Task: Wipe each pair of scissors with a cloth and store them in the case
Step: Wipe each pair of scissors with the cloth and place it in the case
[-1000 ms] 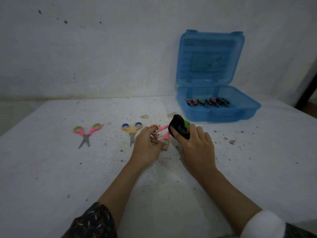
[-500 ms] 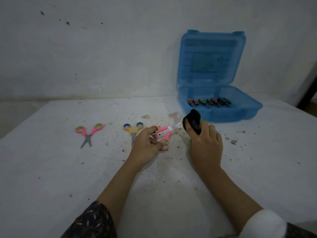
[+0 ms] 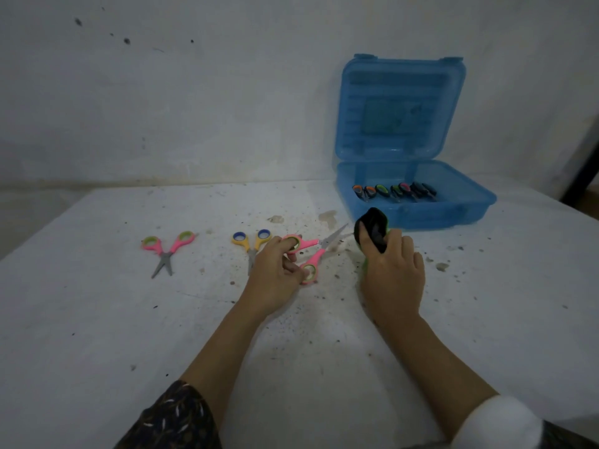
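**Hands and work in progress.** The left hand [image 3: 275,277] grips the held pink scissors [image 3: 319,244] by the handle loops, one finger through the upper loop. The blades are parted and point right. The right hand [image 3: 393,273] is closed around a bunched dark cloth [image 3: 372,230] with a green edge showing, held just beside the blade tips. Whether cloth and blade touch cannot be told. Both hands are low over the tabletop [image 3: 129,319], which is strewn with dark specks and crumbs.

**Surroundings.** Just left of the left hand lies a yellow pair [image 3: 251,243], partly hidden by the knuckles. Further left, well apart, lies a second pink pair [image 3: 168,249], blades slightly open. At the rear right stands the blue case [image 3: 418,213], lid up, with a row of stored scissors [image 3: 393,191] in its base.

**Judged progress.** Several pairs are already stored. The held pair is at the wiping step, and the two on the tabletop are left to wipe and store.
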